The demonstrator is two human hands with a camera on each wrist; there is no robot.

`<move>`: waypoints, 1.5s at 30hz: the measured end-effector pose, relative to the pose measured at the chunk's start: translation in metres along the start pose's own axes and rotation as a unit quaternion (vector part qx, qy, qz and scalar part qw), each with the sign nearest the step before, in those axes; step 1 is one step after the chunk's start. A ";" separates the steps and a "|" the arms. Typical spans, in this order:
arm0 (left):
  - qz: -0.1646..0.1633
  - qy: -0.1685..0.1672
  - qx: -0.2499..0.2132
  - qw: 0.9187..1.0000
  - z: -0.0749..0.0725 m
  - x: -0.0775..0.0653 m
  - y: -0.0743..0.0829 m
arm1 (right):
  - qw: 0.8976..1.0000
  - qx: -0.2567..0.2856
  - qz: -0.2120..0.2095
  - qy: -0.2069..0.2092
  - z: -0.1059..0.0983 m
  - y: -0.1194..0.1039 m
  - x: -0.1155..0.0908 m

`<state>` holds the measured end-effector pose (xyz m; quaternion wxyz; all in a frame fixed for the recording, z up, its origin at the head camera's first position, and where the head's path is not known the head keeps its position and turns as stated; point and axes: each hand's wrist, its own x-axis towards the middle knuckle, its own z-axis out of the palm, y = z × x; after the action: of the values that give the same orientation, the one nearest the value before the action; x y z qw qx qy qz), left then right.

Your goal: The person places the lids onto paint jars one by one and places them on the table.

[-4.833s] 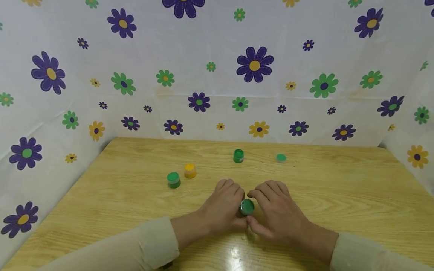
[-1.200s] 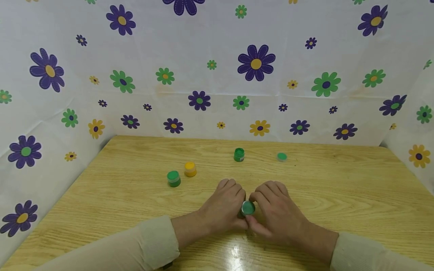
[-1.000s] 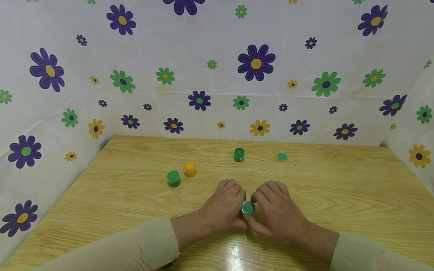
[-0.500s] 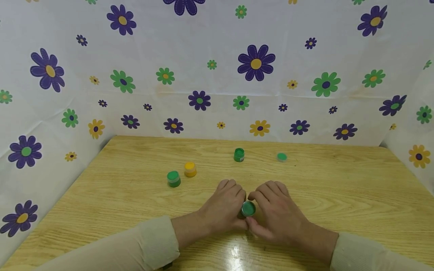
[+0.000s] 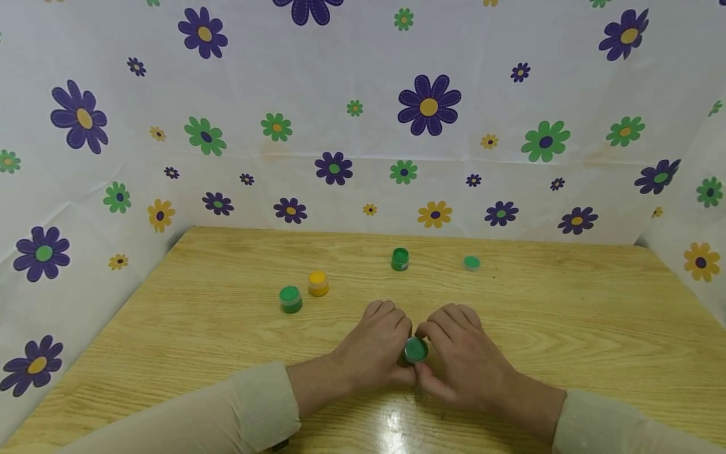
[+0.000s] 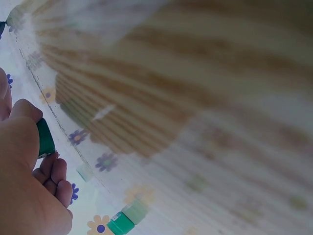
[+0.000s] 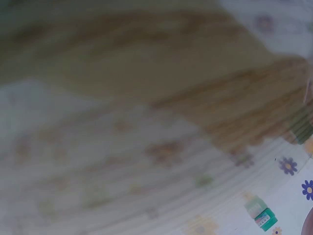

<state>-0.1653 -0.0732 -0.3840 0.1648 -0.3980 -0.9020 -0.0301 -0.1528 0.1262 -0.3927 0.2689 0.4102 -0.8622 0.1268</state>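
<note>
In the head view, my left hand [image 5: 374,347] grips a small green paint jar [image 5: 416,350], its round top facing up. My right hand [image 5: 467,356] is at the jar's right side, thumb and index finger curled at the edge of its top. The left wrist view shows the dark green side of the paint jar [image 6: 45,138] between the thumb and curled fingers of my left hand [image 6: 22,166]. Only a sliver of a hand [image 7: 308,225] appears at the edge of the right wrist view.
On the wooden table [image 5: 227,353] stand a green jar [image 5: 291,300] and a yellow jar [image 5: 319,284] at the left. Farther back are an open green jar [image 5: 399,260] and a loose green lid [image 5: 471,263]. A flowered cloth [image 5: 363,132] surrounds the table's back and sides.
My right thumb and index finger have shifted back and forth around the jar's top, now slightly more spread than one second ago. My left hand and the other jars stay put.
</note>
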 end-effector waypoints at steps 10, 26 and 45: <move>0.004 0.004 -0.010 1.000 -0.001 -0.001 -0.001 | 1.000 -0.008 -0.002 0.008 0.001 0.000 0.000; 0.010 0.000 -0.002 1.000 -0.001 0.000 -0.001 | 0.999 -0.026 0.025 -0.001 0.000 0.000 0.000; -0.001 -0.016 -0.023 1.000 -0.001 0.000 -0.001 | 1.000 0.002 -0.004 0.007 0.001 0.000 0.001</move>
<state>-0.1661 -0.0739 -0.3831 0.1409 -0.4011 -0.9040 -0.0451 -0.1537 0.1252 -0.3935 0.2748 0.4137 -0.8582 0.1301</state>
